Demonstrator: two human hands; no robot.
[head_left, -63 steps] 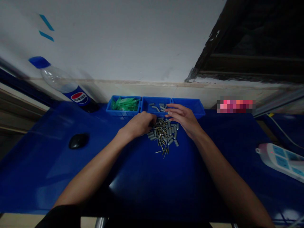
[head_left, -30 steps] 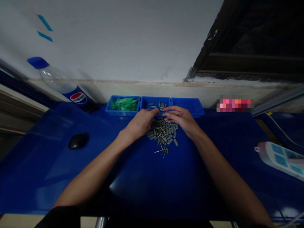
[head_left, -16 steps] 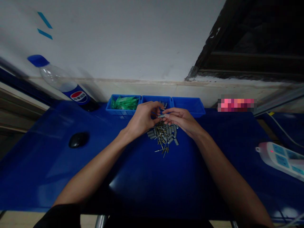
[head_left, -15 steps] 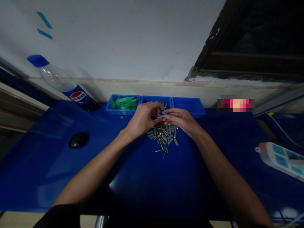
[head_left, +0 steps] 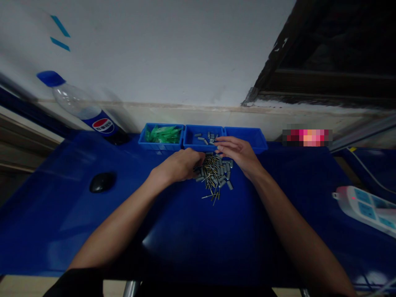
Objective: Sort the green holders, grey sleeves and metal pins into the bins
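A mixed pile of small grey cylinders (head_left: 228,175) and thin metal pins (head_left: 211,175) lies on the blue table. My left hand (head_left: 182,166) reaches into the pile's left edge with curled fingers; their tips are hidden, so what they grip cannot be seen. Above the pile's far right side, my right hand (head_left: 238,153) stretches its fingers apart over the front rim of the middle blue bin (head_left: 193,144). A small light grey piece (head_left: 212,141) shows just off these fingertips, among several grey cylinders (head_left: 201,138) in that bin.
Left of the middle bin, another bin holds green strips (head_left: 163,134); a third blue bin (head_left: 247,138) adjoins on the right. A cola bottle (head_left: 103,123) and a black mouse (head_left: 101,182) are at left. A power strip (head_left: 365,206) is at right, a wall behind.
My hands have parted from around a grey cylinder. The left hand moved down and left to the pile, while the right stayed near the bin's rim. More of the middle bin shows.
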